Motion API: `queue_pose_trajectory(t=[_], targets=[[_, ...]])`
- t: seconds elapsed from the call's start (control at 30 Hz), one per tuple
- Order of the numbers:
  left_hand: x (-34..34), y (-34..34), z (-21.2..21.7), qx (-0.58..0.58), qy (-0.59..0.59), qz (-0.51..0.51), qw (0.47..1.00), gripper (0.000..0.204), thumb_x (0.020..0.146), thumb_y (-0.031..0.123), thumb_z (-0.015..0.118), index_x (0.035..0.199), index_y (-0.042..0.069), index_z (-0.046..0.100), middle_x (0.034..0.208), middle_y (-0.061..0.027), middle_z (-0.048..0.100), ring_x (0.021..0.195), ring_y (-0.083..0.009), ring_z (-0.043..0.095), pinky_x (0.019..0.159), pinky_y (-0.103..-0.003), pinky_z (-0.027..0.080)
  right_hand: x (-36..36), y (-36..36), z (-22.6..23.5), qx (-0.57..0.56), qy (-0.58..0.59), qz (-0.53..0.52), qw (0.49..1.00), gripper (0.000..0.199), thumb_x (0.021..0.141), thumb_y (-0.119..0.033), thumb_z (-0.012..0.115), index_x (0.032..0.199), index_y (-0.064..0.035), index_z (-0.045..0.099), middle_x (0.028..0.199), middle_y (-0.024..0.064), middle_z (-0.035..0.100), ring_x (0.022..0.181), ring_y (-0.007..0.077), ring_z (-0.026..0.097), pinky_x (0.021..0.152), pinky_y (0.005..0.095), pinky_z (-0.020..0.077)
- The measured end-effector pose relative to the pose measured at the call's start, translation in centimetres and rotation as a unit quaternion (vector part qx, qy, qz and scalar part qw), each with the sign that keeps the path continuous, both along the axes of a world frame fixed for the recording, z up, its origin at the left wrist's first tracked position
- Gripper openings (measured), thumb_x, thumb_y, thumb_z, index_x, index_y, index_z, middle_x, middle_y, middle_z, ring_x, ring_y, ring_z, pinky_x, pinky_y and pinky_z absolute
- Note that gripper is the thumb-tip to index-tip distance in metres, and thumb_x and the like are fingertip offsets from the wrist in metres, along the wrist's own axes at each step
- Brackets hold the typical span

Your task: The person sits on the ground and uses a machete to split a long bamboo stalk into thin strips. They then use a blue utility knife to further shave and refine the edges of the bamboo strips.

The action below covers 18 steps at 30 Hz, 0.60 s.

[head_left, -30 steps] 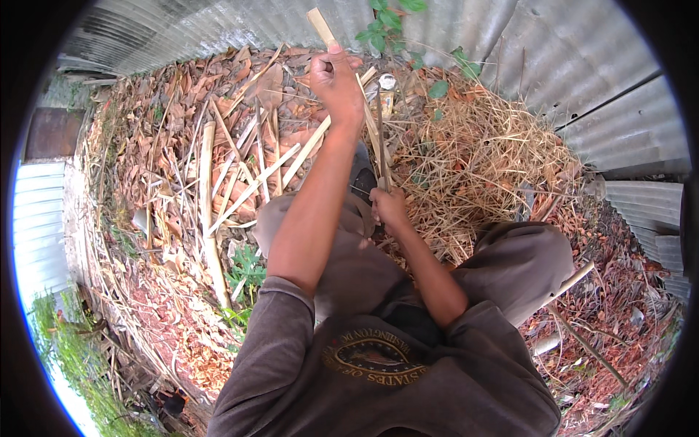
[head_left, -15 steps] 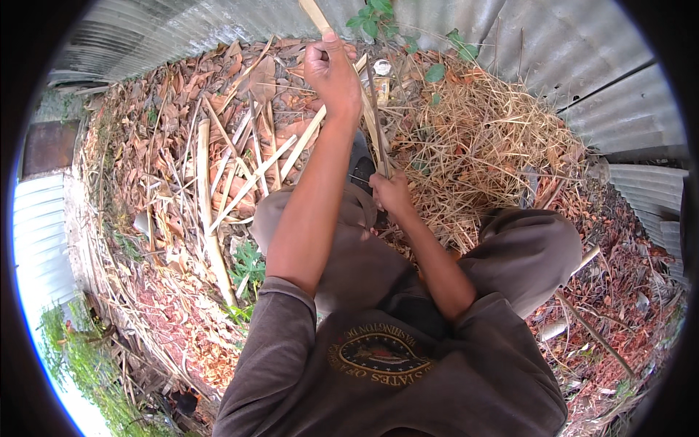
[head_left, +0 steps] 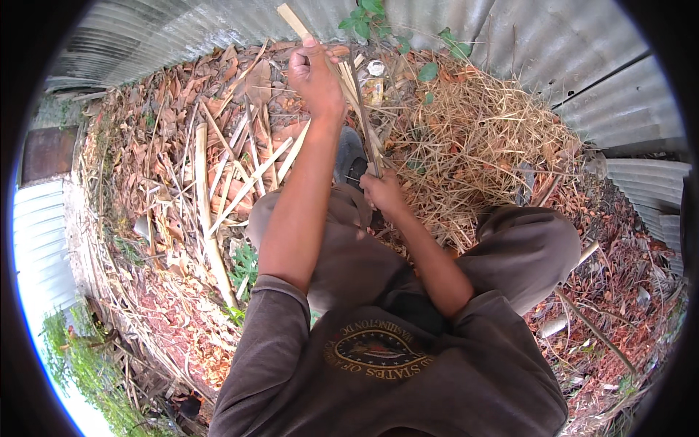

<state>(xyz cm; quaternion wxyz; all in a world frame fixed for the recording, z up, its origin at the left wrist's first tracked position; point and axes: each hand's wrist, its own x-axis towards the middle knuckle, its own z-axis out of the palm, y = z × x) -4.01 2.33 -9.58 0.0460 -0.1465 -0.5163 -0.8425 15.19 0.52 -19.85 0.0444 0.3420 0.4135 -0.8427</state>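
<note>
My left hand (head_left: 317,81), arm stretched far forward, is closed round a pale bamboo strip (head_left: 293,20) whose end sticks out past the thumb. The strip seems to run back toward my right, beside the blade. My right hand (head_left: 381,194) sits lower, near my shin, its fingers wrapped round the handle of a long knife (head_left: 362,109). Its narrow dark blade points away from me and lies along the pale wood; whether it bites into it I cannot tell. The handle is hidden by my fingers.
Several split bamboo pieces (head_left: 251,186) lie crossed on dry leaves at the left, beside a thicker bamboo pole (head_left: 202,175). Dry straw (head_left: 480,131) is heaped at the right. A corrugated metal wall (head_left: 437,29) closes off the far side. My bent knee (head_left: 520,244) is at right.
My left hand has shifted a little left and toward me, carrying the bamboo strip with it. My right hand and the knife have moved slightly left. Both grips stay closed.
</note>
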Motion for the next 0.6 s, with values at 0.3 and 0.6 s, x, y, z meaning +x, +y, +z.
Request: queue_pose_trajectory(t=[0.3,0.6], targets=[[0.3,0.1,-0.4,0.0,-0.004,0.006,1.0,0.029,0.095,0.029,0.057,0.081,0.006,0.048,0.073,-0.0049,0.054,0.064,-0.0118,0.052,0.06,-0.026,0.045,2.9,-1.6,-7.8,0.092,-0.104,0.028,0.99,0.015,0.075,-0.012,0.057,0.075,0.0023,0.059,0.057,0.008,0.054,0.047,0.0217,0.052,0.047,0.0376,0.0415],[-0.1,0.2,6.1,0.086,0.024,0.007,0.996,0.031,0.094,0.03,0.059,0.082,0.004,0.046,0.074,-0.0067,0.053,0.063,-0.0145,0.052,0.058,-0.029,0.045,9.4,0.2,-18.6,0.325,-0.218,0.14,0.91,0.026,0.075,-0.017,0.055,0.072,0.0084,0.058,0.059,0.017,0.058,0.048,0.0286,0.056,0.046,0.0404,0.045]])
